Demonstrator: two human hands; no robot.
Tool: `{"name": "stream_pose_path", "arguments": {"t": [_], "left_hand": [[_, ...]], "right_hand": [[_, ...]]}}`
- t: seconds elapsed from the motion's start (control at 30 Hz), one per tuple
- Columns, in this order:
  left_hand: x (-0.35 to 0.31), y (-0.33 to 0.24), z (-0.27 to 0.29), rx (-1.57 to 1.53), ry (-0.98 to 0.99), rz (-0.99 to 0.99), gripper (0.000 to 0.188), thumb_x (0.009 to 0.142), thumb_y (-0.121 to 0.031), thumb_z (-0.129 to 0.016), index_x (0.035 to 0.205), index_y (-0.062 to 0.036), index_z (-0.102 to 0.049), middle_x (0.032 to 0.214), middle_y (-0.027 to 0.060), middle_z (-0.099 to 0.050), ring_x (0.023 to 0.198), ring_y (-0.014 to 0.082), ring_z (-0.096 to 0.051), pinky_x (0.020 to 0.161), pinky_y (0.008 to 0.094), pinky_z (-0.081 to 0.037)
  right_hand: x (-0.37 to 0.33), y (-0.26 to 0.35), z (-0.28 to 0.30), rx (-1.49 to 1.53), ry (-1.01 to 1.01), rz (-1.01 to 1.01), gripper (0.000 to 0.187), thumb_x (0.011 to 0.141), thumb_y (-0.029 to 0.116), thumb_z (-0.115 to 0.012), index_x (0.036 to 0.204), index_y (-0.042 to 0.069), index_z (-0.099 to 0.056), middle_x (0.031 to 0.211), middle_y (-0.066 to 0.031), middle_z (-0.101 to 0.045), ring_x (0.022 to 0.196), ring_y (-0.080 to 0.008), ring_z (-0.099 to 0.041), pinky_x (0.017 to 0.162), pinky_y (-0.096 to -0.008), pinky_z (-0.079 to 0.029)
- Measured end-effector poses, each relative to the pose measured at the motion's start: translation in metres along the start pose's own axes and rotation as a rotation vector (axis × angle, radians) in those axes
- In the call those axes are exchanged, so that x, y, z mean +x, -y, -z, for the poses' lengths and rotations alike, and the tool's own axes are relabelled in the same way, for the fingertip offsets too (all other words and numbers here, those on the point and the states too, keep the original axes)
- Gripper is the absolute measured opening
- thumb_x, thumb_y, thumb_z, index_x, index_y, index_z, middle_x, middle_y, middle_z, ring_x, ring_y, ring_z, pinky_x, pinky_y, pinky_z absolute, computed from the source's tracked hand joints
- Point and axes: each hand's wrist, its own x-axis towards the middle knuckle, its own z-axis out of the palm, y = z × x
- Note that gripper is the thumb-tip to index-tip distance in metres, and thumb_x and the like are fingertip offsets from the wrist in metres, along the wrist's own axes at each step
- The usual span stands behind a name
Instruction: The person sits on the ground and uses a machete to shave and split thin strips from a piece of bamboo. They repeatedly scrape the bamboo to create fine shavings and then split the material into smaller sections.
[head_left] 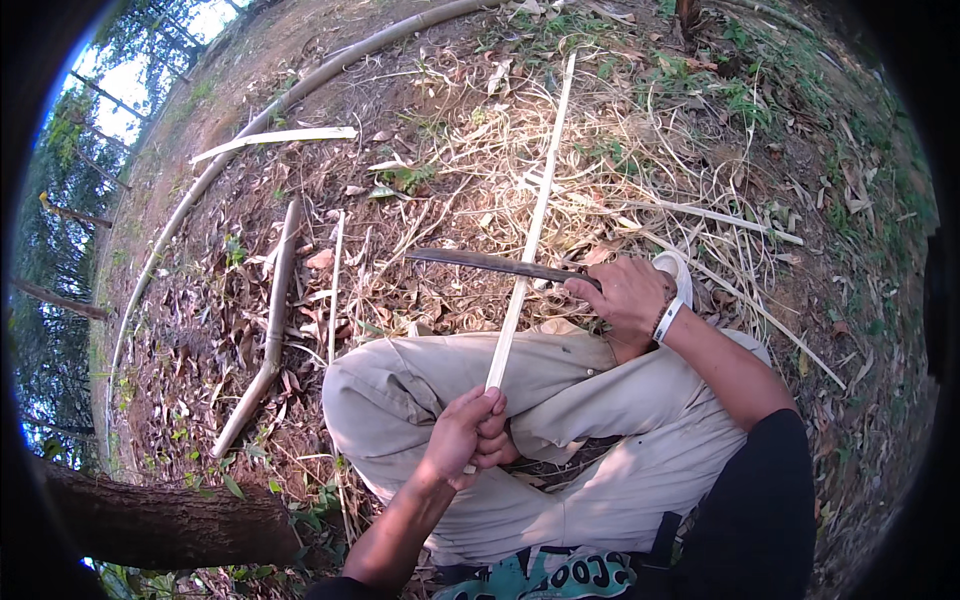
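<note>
My left hand (470,432) is closed round the near end of a long pale split bamboo strip (543,195), close to my lap. The strip slants up and away over my crossed legs, its far end above the ground litter. In my right hand (628,300) is the handle of a long dark-bladed knife (490,262), whose blade points left. The blade lies across the strip around its middle; whether it cuts into the strip I cannot tell.
Thin curly shavings (620,150) cover the ground ahead. A long bamboo pole (290,98) curves along the far left, with a split piece (275,141) across it. A shorter bamboo length (278,325) lies left of my knee. A tree trunk (170,520) stands at lower left.
</note>
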Motion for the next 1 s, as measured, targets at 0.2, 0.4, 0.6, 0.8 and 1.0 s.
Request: {"name": "stream_pose_path", "arguments": {"t": [0.2, 0.4, 0.6, 0.8, 1.0], "left_hand": [[-0.007, -0.008, 0.006, -0.018, 0.023, 0.011, 0.026, 0.106, -0.029, -0.040, 0.088, -0.0117, -0.043, 0.059, -0.0072, -0.024, 0.043, 0.0030, -0.017, 0.035, 0.0212, -0.014], [-0.025, -0.007, -0.007, -0.047, 0.013, 0.033, 0.026, 0.106, -0.029, -0.039, 0.088, -0.0115, -0.041, 0.059, -0.0071, -0.025, 0.043, 0.0032, -0.017, 0.035, 0.0213, -0.014], [-0.044, -0.003, 0.000, -0.050, -0.065, 0.091, 0.026, 0.105, -0.027, -0.040, 0.085, -0.0115, -0.041, 0.057, -0.0077, -0.023, 0.041, 0.0028, -0.016, 0.032, 0.0209, -0.014], [-0.057, 0.006, 0.019, -0.099, -0.042, 0.093, 0.026, 0.105, -0.030, -0.041, 0.086, -0.0123, -0.040, 0.058, -0.0062, -0.024, 0.042, 0.0050, -0.018, 0.035, 0.0227, -0.019], [-0.088, 0.024, 0.022, -0.185, 0.037, 0.210, 0.028, 0.105, -0.033, -0.041, 0.086, -0.0124, -0.039, 0.058, -0.0056, -0.024, 0.043, 0.0055, -0.018, 0.037, 0.0234, -0.017]], "right_hand": [[-0.017, 0.028, 0.015, -0.035, 0.033, 0.205, 0.065, 0.094, 0.063, -0.044, 0.069, 0.007, -0.065, 0.057, -0.0168, -0.060, 0.059, -0.0366, -0.065, 0.057, -0.0488, -0.050], [0.013, -0.011, 0.015, 0.006, -0.031, 0.076, 0.061, 0.093, 0.062, -0.048, 0.071, 0.009, -0.066, 0.054, -0.0156, -0.057, 0.057, -0.0380, -0.062, 0.056, -0.0477, -0.049], [0.031, -0.046, 0.011, -0.032, 0.037, -0.034, 0.065, 0.094, 0.064, -0.045, 0.069, 0.008, -0.067, 0.059, -0.0166, -0.061, 0.061, -0.0370, -0.063, 0.057, -0.0493, -0.049], [0.032, 0.006, 0.013, -0.052, 0.074, 0.170, 0.067, 0.093, 0.067, -0.042, 0.072, 0.009, -0.068, 0.063, -0.0178, -0.064, 0.063, -0.0374, -0.066, 0.060, -0.0491, -0.051], [0.063, -0.067, 0.010, -0.125, -0.013, -0.069, 0.071, 0.092, 0.069, -0.043, 0.071, 0.007, -0.069, 0.065, -0.0195, -0.065, 0.067, -0.0387, -0.067, 0.063, -0.0498, -0.052]]}}
